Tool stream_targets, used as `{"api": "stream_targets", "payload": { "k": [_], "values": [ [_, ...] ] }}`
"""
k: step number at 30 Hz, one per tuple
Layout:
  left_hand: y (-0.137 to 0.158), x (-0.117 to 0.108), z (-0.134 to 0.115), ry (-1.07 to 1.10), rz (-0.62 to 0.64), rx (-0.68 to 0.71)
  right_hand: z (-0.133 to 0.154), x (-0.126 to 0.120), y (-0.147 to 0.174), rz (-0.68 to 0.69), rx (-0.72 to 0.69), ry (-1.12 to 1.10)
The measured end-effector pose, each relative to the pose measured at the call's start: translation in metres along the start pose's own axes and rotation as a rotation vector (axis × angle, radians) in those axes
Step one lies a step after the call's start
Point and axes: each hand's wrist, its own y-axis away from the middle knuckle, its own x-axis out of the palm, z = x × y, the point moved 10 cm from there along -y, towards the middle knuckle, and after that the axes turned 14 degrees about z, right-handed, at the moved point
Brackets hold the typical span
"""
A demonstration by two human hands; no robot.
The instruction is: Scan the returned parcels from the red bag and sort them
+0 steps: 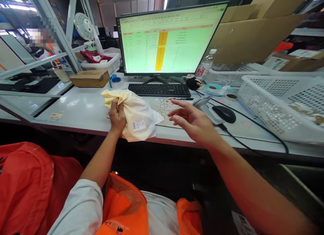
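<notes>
A pale yellow plastic bag [136, 108] with a white barcode label [139, 125] hangs over the desk's front edge. My left hand [117, 117] is closed around its gathered upper left part; what the bag contains is hidden. To the right of the bag, my right hand [193, 122] is held in the air with fingers stretched and apart, holding nothing. Just beyond that hand lies a grey handheld scanner [206, 108], with a black mouse [224, 114] beside it. A patterned desk mat [162, 105] shows between the bag and my right hand.
A lit monitor [172, 42] stands behind a black keyboard [159, 90]. White plastic baskets [275, 103] and a large cardboard box [253, 32] occupy the right. A small carton [89, 78] and blue tape [115, 79] sit on the left. A black cable [253, 117] crosses the desk's right side.
</notes>
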Motion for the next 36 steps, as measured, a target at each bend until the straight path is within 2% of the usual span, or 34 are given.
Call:
{"api": "stream_targets", "payload": {
  "k": [2, 4, 6, 8, 10, 11, 14, 16, 18, 20, 22, 24, 26, 28, 30, 33, 36],
  "values": [
    [0.001, -0.001, -0.010, 0.113, -0.095, 0.006, -0.053, 0.001, -0.036, -0.051, 0.141, -0.158],
    [0.002, 0.000, -0.019, 0.179, -0.158, 0.001, -0.094, 0.023, -0.059, 0.033, 0.210, -0.364],
    [0.002, 0.003, -0.023, 0.218, -0.183, -0.013, -0.113, 0.046, -0.068, 0.152, 0.224, -0.545],
    [0.001, 0.006, -0.022, 0.220, -0.185, -0.020, -0.119, 0.051, -0.069, 0.173, 0.237, -0.606],
    [0.002, 0.010, -0.017, 0.181, -0.157, -0.037, -0.119, 0.031, -0.072, 0.081, 0.253, -0.488],
    [0.002, 0.013, -0.013, 0.154, -0.128, -0.061, -0.116, 0.015, -0.076, 0.029, 0.247, -0.350],
    [0.009, 0.031, 0.008, 0.071, 0.075, -0.228, -0.100, -0.030, -0.096, -0.082, 0.274, 0.301],
    [0.018, 0.041, 0.014, -0.029, 0.215, -0.333, -0.100, -0.048, -0.109, -0.087, 0.396, 0.709],
    [0.023, 0.041, 0.001, -0.176, 0.253, -0.305, -0.108, -0.061, -0.116, -0.047, 0.507, 0.909],
    [0.024, 0.049, -0.029, -0.281, 0.306, -0.143, -0.110, -0.075, -0.112, -0.050, 0.506, 0.963],
    [0.030, 0.078, -0.055, -0.300, 0.491, 0.018, -0.110, -0.101, -0.096, -0.140, 0.514, 0.984],
    [0.042, 0.111, -0.063, -0.297, 0.687, 0.063, -0.118, -0.130, -0.067, -0.222, 0.641, 1.008],
    [0.054, 0.136, -0.056, -0.311, 0.780, 0.021, -0.133, -0.153, -0.036, -0.248, 0.822, 1.021],
    [0.063, 0.152, -0.046, -0.323, 0.797, -0.023, -0.150, -0.163, -0.014, -0.232, 0.946, 1.005],
    [0.070, 0.160, -0.039, -0.327, 0.788, -0.035, -0.166, -0.162, -0.004, -0.209, 1.010, 0.969],
    [0.074, 0.163, -0.034, -0.337, 0.782, -0.046, -0.180, -0.157, -0.010, -0.210, 1.033, 0.941],
    [0.074, 0.161, -0.035, -0.341, 0.793, -0.054, -0.171, -0.162, -0.026, -0.231, 0.984, 0.909]
  ]
}}
